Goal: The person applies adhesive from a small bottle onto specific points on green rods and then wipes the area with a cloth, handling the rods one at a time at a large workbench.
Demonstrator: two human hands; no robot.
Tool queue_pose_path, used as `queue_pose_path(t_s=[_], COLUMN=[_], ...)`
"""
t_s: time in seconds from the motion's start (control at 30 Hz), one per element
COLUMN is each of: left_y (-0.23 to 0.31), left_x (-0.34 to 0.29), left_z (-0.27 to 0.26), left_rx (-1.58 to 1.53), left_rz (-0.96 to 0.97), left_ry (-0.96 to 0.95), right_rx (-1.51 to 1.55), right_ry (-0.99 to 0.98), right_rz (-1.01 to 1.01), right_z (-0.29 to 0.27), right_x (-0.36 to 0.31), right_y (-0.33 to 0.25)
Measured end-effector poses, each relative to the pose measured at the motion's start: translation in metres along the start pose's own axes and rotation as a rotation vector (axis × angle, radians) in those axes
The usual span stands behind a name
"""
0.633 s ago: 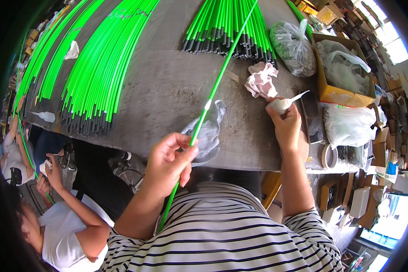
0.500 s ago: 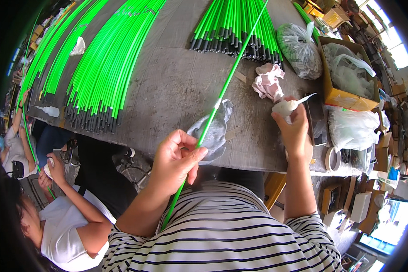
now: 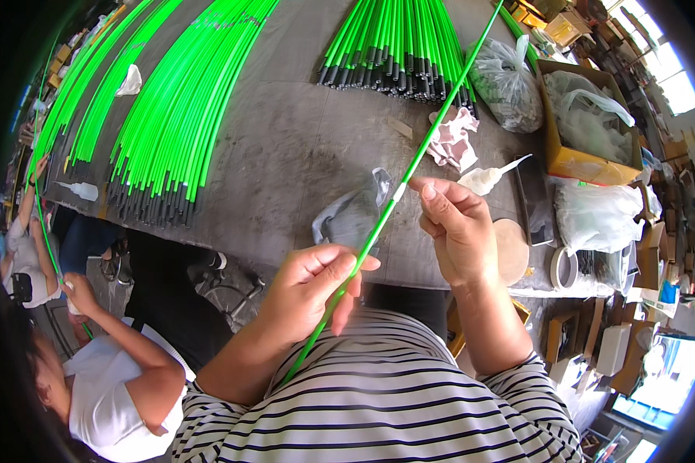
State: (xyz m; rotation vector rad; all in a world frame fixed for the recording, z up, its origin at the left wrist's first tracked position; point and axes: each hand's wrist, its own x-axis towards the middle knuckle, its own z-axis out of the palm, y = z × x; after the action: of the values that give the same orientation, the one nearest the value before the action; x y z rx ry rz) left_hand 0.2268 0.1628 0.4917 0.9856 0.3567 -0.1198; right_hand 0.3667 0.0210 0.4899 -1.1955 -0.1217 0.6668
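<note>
L hand (image 3: 313, 289) is pinching a long green rod (image 3: 394, 197) betw. thumb and fingers (image 3: 340, 266), just off the near edge of the tabletop (image 3: 286, 147). R hand (image 3: 459, 231) is gripping the same rod higher up, thumb and forefinger pressed together right at a small white band (image 3: 399, 190) on it. Rod is running diagonally from the striped shirt (image 3: 378, 409), over the near edge, out toward the far right corner.

Risks, as I judge them: rod is thin and long, so the free far end could be sweeping into the clear bags (image 3: 510, 81) or the rod bundle (image 3: 398, 46) at the far edge. The white squeeze bottle (image 3: 486, 179) is lying just beyond the R hand w/ nozzle pointing away; a knock could roll it. Grip at the band looks light, so it may be slipping along the rod.

Surface: grey, worn tabletop. Big fans of green rods w/ dark ends (image 3: 170, 116) are covering the left side. Crumpled pinkish cloth (image 3: 455, 139) near the middle-right; a crumpled plastic bag (image 3: 351, 216) by the near edge.

Room: crowded workshop, cardboard box (image 3: 587, 162) w/ bags at the right edge, windows far right. Another person (image 3: 93, 370) is sitting lower left, handling a rod too.
</note>
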Motion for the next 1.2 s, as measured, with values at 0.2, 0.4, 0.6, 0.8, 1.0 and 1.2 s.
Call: queue_pose_path(t_s=[0.2,0.4,0.6,0.8,1.0,1.2], left_y=[0.0,0.0,-0.001,-0.004,-0.007,-0.021], left_x=[-0.004,-0.005,-0.005,-0.005,-0.002,0.003], left_z=[-0.002,-0.004,-0.005,-0.008,-0.007,0.0], left_rx=[-0.003,0.004,0.038,0.067,0.147,1.016], left_rz=[-0.002,-0.002,0.004,0.027,0.119,0.805], left_ry=[-0.009,-0.008,0.006,0.004,0.074,0.334], right_rx=[0.164,0.22,0.195,0.202,0.127,0.054], right_ry=[-0.12,-0.15,-0.119,-0.125,-0.124,-0.055], right_rz=[0.123,0.156,0.189,0.195,0.152,0.08], right_z=[0.014,0.013,0.015,0.016,0.02,0.025], right_x=[0.004,0.006,0.006,0.007,0.004,0.001], right_y=[0.003,0.005,0.008,0.012,0.018,0.027])
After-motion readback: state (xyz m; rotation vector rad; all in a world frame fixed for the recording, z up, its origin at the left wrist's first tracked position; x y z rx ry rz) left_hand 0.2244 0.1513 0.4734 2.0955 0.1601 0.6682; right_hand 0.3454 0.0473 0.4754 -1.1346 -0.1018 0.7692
